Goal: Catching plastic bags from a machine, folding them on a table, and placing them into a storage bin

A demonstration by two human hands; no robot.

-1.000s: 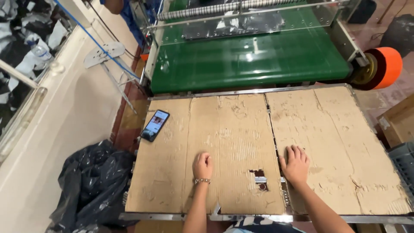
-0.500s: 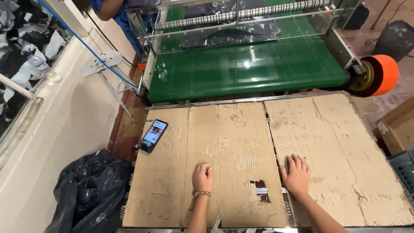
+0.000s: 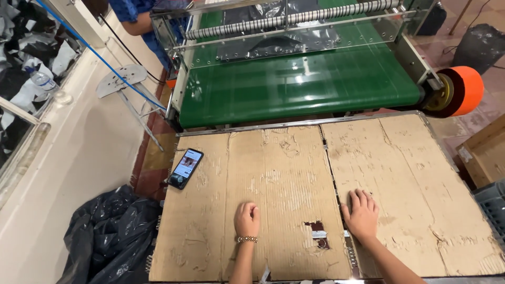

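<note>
Head view, looking down on a worktable covered w/ worn brown corrugated cardboard sheets (image 3: pixel 284 173).

Left hand (image 3: pixel 246 220): rests on the left cardboard sheet, near its front edge. Fingers curled under into a loose fist, knuckles down on the sheet; grips nothing. Beaded bracelet (image 3: pixel 246 239) on the wrist.

Right hand (image 3: pixel 361 215): lies palm down, fingers stretched out flat and slightly spread, holding nothing. It sits on the right cardboard sheet (image 3: pixel 405 179), just beside the seam between the two sheets.

Between the hands, closer to the right one: a torn hole in the cardboard (image 3: pixel 317 232), dark red surface showing through, w/ a small strip of tape across it. Neither hand touches it.

Black smartphone w/ lit screen (image 3: pixel 185 168): lies flat at the left edge of the cardboard, tilted, well apart from both hands.

Behind the table: machine w/ a wide green conveyor belt (image 3: pixel 300 87), a clear guard (image 3: pixel 294 34) over its far part, a ribbed roller under the guard. Orange roll (image 3: pixel 460 90) mounted at the machine's right end.

Left of the table: crumpled black plastic bags (image 3: pixel 105 236) on the floor, a pale wall ledge, a blue cable. Top left: another person in a blue top (image 3: pixel 142 21) stands by the machine's far corner. Right edge: brown cardboard box (image 3: pixel 484 150), partly out of frame.
</note>
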